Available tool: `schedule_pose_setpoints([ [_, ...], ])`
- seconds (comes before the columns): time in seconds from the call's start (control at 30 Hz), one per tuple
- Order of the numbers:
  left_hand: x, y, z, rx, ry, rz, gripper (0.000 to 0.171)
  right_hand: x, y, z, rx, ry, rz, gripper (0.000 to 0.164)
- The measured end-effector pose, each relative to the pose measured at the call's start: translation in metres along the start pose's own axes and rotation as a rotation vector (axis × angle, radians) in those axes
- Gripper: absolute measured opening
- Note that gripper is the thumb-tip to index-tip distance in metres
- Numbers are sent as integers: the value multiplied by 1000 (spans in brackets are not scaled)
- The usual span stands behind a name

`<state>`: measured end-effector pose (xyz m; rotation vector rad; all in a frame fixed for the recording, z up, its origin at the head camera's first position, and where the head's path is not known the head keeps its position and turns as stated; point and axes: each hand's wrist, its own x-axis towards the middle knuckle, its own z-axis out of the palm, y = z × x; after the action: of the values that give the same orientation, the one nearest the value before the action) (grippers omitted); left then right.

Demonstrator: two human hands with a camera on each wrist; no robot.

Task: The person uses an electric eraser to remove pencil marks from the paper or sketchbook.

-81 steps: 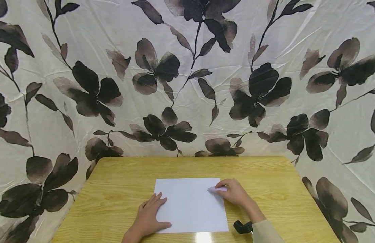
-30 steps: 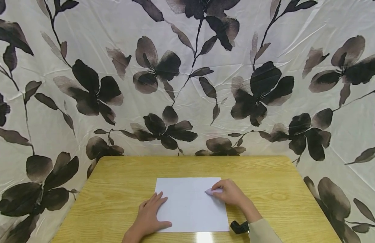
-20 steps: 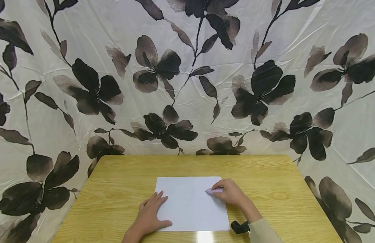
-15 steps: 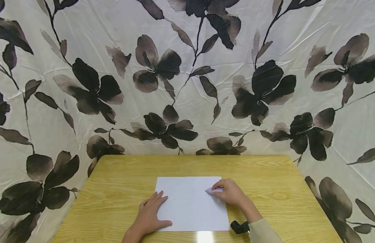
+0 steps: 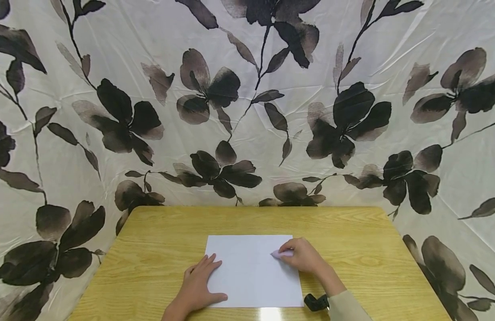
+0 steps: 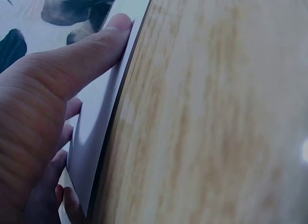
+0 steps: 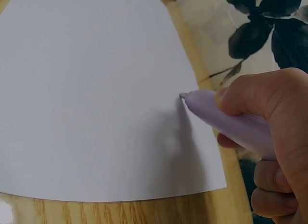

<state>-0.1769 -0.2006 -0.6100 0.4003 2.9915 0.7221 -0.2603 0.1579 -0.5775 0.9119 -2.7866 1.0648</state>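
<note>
A sheet of blank white paper [image 5: 251, 281] lies on the wooden table. My left hand [image 5: 197, 283] rests with fingers spread over the paper's left side, the thumb across its near left corner. In the left wrist view the thumb [image 6: 86, 58] presses along the sheet's edge. My right hand [image 5: 307, 256] pinches a thick lilac pen-shaped tool [image 7: 231, 120] between thumb and fingers. Its small grey tip points left, right at the paper's surface near the far right corner, and a shadow falls on the sheet below it.
The yellow wooden table [image 5: 159, 232] extends around the paper on all sides. A black wrist camera [image 5: 316, 302] sits by the right sleeve [image 5: 348, 305]. Behind the table hangs a white cloth [image 5: 279, 133] with dark flowers.
Since the earliest frame, my right hand has shifted slightly left over the paper with the lilac tool. Over the last second both hands have stayed in place.
</note>
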Motion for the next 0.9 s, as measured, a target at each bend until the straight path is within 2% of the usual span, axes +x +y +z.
schedule_pose_setpoints([
  [0.27, 0, 0, 0, 5, 3, 1, 100, 0, -1, 1, 3, 16, -41, 9],
  [0.57, -1, 0, 0, 1, -13, -5, 99, -1, -2, 0, 2, 2, -3, 8],
  [0.9, -1, 0, 0, -3, 2, 7, 98, -1, -2, 0, 9, 7, -9, 9],
])
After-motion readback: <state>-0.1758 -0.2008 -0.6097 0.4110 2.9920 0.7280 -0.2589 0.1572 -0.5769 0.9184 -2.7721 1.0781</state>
